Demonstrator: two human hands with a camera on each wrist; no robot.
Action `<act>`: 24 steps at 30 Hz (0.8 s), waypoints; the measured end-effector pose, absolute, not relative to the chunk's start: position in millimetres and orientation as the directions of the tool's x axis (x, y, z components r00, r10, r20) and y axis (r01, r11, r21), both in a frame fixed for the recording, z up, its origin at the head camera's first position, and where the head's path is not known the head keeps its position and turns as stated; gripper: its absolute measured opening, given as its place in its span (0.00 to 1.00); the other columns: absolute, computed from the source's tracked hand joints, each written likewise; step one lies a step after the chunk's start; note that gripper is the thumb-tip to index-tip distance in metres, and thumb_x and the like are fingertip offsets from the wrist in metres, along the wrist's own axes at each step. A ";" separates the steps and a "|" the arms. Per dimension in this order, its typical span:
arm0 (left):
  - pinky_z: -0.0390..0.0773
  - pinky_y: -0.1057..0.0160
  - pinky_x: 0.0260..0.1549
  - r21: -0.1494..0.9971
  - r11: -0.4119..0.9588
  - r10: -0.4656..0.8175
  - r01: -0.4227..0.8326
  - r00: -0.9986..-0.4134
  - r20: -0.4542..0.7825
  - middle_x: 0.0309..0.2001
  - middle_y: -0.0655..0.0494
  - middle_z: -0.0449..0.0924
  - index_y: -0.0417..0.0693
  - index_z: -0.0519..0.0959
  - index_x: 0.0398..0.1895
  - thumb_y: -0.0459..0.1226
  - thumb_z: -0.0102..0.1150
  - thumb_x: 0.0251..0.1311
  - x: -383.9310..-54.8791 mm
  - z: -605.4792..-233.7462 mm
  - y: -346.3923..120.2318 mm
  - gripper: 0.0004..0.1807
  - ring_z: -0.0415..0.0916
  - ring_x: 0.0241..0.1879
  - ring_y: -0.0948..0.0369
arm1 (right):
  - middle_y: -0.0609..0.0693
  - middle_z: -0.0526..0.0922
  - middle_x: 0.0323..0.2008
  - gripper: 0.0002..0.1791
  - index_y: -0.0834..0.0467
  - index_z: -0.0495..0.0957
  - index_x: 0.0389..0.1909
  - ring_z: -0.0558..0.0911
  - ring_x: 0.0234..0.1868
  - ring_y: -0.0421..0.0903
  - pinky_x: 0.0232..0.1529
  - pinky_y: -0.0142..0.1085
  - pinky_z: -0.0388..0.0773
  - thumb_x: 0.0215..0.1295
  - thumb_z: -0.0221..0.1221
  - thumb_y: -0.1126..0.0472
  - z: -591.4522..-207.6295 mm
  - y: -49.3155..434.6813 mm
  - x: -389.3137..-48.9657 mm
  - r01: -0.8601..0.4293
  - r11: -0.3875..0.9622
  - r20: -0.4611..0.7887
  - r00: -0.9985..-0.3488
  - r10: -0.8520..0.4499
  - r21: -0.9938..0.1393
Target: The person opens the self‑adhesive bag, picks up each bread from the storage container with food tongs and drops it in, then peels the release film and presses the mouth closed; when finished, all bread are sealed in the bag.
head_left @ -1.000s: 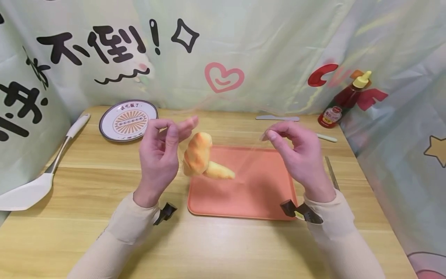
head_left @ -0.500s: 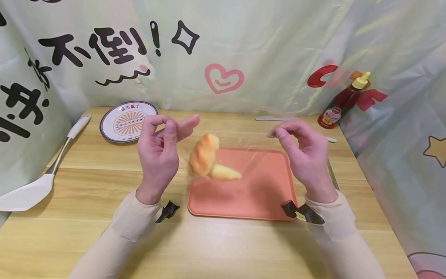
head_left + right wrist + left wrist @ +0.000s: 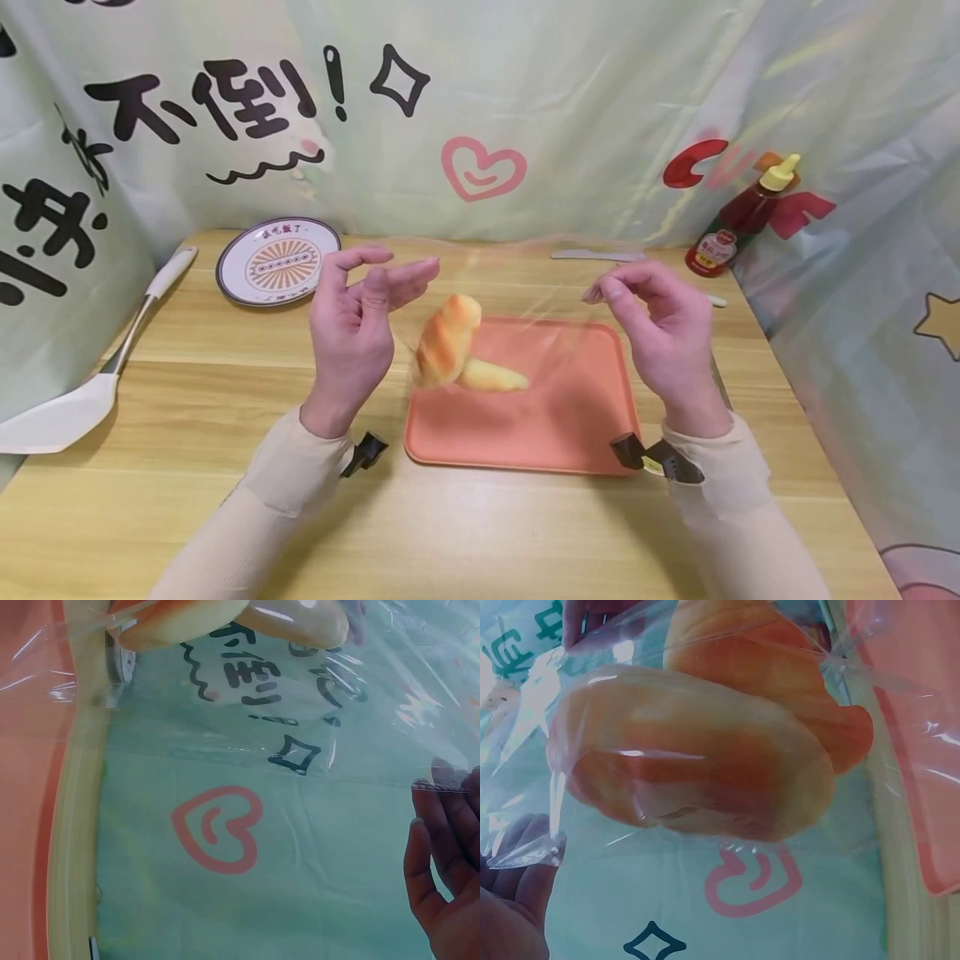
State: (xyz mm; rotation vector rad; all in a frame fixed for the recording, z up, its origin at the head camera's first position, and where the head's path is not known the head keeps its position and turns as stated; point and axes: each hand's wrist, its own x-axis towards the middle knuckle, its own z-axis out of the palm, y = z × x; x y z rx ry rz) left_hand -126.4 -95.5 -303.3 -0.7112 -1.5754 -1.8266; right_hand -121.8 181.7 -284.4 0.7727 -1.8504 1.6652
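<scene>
A clear plastic bag [image 3: 536,321] with two bread pieces in it hangs between my hands over the coral tray [image 3: 525,442]. One is a ridged golden roll [image 3: 448,342], the other a paler, longer roll [image 3: 491,377]; both lie toward the bag's left side. My left hand [image 3: 348,342] holds the bag at its upper left, thumb upright and some fingers reaching over to the right. My right hand [image 3: 660,337] pinches the other side of the bag between thumb and fingertips. In the right wrist view the bag's edge runs to the right fingers [image 3: 439,817].
A patterned plate [image 3: 279,287] sits at the back left, with a white-headed spatula [image 3: 75,408] along the left edge. A small knife [image 3: 592,255] lies behind the right hand. A red sauce bottle [image 3: 720,242] stands at the back right. Printed cloth [image 3: 570,125] walls the table.
The bag with the bread has shifted a little to the right and slightly lower. Both hands have moved slightly right too, and keep their hold on the bag.
</scene>
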 end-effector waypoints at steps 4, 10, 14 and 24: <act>0.83 0.48 0.39 0.655 -0.150 -0.075 0.741 -0.669 0.740 0.38 0.33 0.83 0.24 0.72 0.39 0.31 0.48 0.73 -126.8 -302.6 -94.9 0.12 0.84 0.40 0.43 | 0.57 0.82 0.28 0.05 0.77 0.76 0.32 0.81 0.33 0.49 0.44 0.35 0.79 0.66 0.57 0.75 -283.6 187.6 -121.6 -0.696 0.029 0.695 -0.717 -0.055 -0.717; 0.82 0.44 0.42 0.611 -0.249 -0.039 0.751 -0.638 0.769 0.39 0.34 0.84 0.21 0.71 0.34 0.29 0.49 0.72 -124.7 -299.1 -90.0 0.13 0.83 0.42 0.41 | 0.57 0.82 0.30 0.05 0.79 0.74 0.34 0.81 0.33 0.50 0.42 0.34 0.81 0.67 0.55 0.76 -282.6 196.9 -121.7 -0.655 -0.036 0.656 -0.752 -0.064 -0.755; 0.80 0.43 0.45 0.581 -0.253 -0.027 0.774 -0.606 0.795 0.39 0.35 0.84 0.20 0.72 0.36 0.30 0.49 0.72 -122.3 -297.6 -83.9 0.14 0.83 0.42 0.42 | 0.58 0.82 0.31 0.06 0.78 0.74 0.34 0.82 0.34 0.50 0.43 0.33 0.80 0.68 0.54 0.75 -282.2 201.7 -121.5 -0.630 -0.025 0.629 -0.772 -0.088 -0.776; 0.82 0.45 0.39 0.582 -0.265 -0.087 0.769 -0.620 0.780 0.34 0.28 0.82 0.17 0.75 0.38 0.27 0.52 0.69 -114.0 -289.8 -75.8 0.12 0.83 0.39 0.40 | 0.58 0.83 0.31 0.08 0.75 0.77 0.35 0.83 0.34 0.48 0.42 0.33 0.78 0.69 0.56 0.72 -279.5 203.0 -122.6 -0.508 0.086 0.503 -0.861 -0.082 -0.857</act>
